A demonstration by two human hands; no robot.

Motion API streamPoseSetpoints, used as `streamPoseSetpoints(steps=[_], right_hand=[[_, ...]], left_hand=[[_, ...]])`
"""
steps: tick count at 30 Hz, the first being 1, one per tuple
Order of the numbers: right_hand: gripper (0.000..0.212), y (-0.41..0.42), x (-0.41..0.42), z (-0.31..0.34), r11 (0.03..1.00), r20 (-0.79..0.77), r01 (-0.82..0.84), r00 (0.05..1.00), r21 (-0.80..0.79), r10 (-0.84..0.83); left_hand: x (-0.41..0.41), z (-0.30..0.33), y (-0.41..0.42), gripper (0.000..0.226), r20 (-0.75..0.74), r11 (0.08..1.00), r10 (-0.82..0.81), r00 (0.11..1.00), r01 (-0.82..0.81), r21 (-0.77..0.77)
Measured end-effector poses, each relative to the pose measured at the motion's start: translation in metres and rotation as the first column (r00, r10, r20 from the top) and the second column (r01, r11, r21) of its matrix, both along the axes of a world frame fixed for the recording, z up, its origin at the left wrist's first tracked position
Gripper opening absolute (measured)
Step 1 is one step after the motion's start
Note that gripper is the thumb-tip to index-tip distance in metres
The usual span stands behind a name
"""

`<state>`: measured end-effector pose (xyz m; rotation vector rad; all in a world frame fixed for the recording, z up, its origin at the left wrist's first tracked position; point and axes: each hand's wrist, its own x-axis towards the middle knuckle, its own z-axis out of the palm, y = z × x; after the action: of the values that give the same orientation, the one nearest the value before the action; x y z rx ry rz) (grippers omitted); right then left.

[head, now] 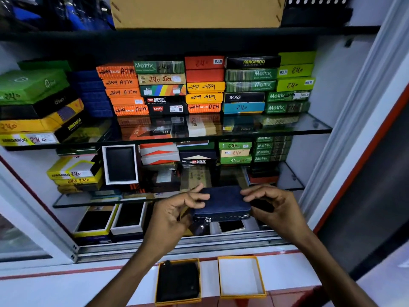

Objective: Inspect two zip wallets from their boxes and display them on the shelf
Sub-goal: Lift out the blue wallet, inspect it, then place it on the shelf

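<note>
A dark blue zip wallet (222, 203) is held flat in mid-air in front of the cabinet, its zip edge and puller facing me. My left hand (174, 214) grips its left side and my right hand (272, 204) grips its right side. Below, on the white counter, stand two yellow-rimmed open boxes. The left box (157, 284) holds a black wallet (178, 281). The right box (241, 276) shows only its white inside.
Glass shelves (309, 129) in the open cabinet carry several stacks of coloured wallet boxes. On the lower glass shelf (73, 201) a black wallet stands upright in a white box (120, 164). More open boxes lie on the cabinet floor. A sliding-door track (177, 247) runs along the front.
</note>
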<state>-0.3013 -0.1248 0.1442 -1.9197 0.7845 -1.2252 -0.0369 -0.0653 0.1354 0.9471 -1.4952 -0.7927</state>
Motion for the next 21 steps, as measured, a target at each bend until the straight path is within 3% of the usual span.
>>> streamPoseSetpoints(steps=[4, 8, 14, 17, 21], right_hand=[[0.037, 0.007, -0.008, -0.016, 0.993, 0.009, 0.023, 1.000, 0.117, -0.024], [0.038, 0.017, -0.011, -0.037, 0.928, 0.073, 0.055, 0.993, 0.368, -0.088], [0.027, 0.032, -0.019, -0.106, 0.734, -0.185, 0.270, 0.963, 0.623, -0.197], [0.015, 0.039, -0.026, -0.135, 0.715, -0.418, 0.404, 0.892, 0.570, -0.171], [0.019, 0.042, -0.025, -0.157, 0.708, -0.639, 0.512, 0.761, 0.487, -0.112]], left_hand=[[-0.004, -0.015, -0.001, 0.049, -0.050, 0.998, 0.012, 0.999, -0.009, 0.059], [-0.015, -0.037, 0.000, 0.055, -0.110, 0.954, 0.092, 0.990, -0.056, 0.293], [-0.049, -0.101, 0.007, 0.041, -0.082, 0.721, 0.278, 0.957, -0.151, 0.676], [-0.068, -0.130, 0.008, 0.032, -0.008, 0.612, 0.313, 0.950, -0.195, 0.766], [-0.085, -0.157, 0.009, 0.021, 0.126, 0.582, 0.254, 0.959, -0.256, 0.772]])
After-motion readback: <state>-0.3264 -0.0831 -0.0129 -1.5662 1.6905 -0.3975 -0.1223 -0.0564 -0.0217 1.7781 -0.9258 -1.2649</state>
